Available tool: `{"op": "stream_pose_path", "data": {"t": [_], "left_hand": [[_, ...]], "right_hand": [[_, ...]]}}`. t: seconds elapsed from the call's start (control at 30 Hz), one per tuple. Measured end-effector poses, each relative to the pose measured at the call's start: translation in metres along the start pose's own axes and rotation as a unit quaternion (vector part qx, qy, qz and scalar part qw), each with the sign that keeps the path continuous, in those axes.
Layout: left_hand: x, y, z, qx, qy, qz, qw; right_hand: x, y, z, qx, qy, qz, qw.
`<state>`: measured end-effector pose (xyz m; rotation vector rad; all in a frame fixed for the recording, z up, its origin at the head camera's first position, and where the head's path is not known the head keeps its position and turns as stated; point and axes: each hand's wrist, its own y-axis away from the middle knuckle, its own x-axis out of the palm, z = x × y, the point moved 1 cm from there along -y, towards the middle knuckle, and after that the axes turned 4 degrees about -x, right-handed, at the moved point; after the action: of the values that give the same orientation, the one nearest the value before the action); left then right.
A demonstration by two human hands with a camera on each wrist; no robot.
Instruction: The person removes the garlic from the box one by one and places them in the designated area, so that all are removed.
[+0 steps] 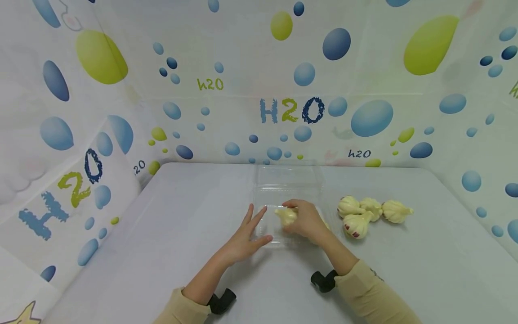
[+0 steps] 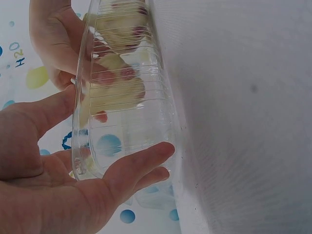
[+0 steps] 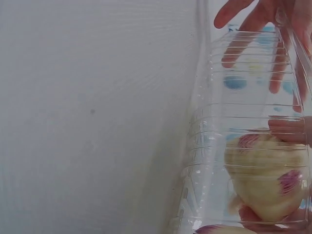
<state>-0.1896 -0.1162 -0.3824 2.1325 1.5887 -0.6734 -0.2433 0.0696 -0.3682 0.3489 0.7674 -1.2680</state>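
Observation:
A clear plastic clamshell box (image 1: 263,234) stands on the table with its lid (image 1: 288,176) folded back. My right hand (image 1: 306,221) reaches into it and grips a garlic bulb (image 1: 285,216), whose purple-streaked skin (image 3: 265,175) shows through the ribbed wall in the right wrist view. Part of another garlic bulb (image 3: 225,229) shows at the bottom of that view. Spread at the box's left end, my left hand (image 1: 241,243) has straight fingers. In the left wrist view, its fingers (image 2: 141,165) lie along the box's outside.
Several more garlic bulbs (image 1: 357,226) are grouped on the white tabletop (image 1: 194,207) right of the box. Behind and beside the table hangs a white sheet (image 1: 238,58) printed with blue and green drops. A dark wrist camera (image 1: 222,301) sits below each forearm.

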Motion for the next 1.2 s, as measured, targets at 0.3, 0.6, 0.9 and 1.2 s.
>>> {"op": "stream_pose_path", "data": {"t": [0.3, 0.6, 0.9, 1.2], "left_hand": [[0.001, 0.0, 0.001, -0.005, -0.006, 0.001, 1.0], [0.001, -0.001, 0.001, -0.009, -0.003, -0.001, 1.0], [0.001, 0.0, 0.001, -0.003, -0.001, -0.001, 1.0], [0.002, -0.001, 0.001, -0.002, -0.006, -0.002, 1.0]], "right_hand": [[-0.008, 0.002, -0.004, -0.006, -0.035, -0.009, 0.999], [-0.018, 0.005, -0.005, -0.004, -0.073, -0.012, 0.997], [-0.028, 0.008, -0.004, 0.004, -0.111, -0.01, 0.994], [-0.036, 0.013, -0.001, 0.005, -0.131, -0.011, 0.991]]}}
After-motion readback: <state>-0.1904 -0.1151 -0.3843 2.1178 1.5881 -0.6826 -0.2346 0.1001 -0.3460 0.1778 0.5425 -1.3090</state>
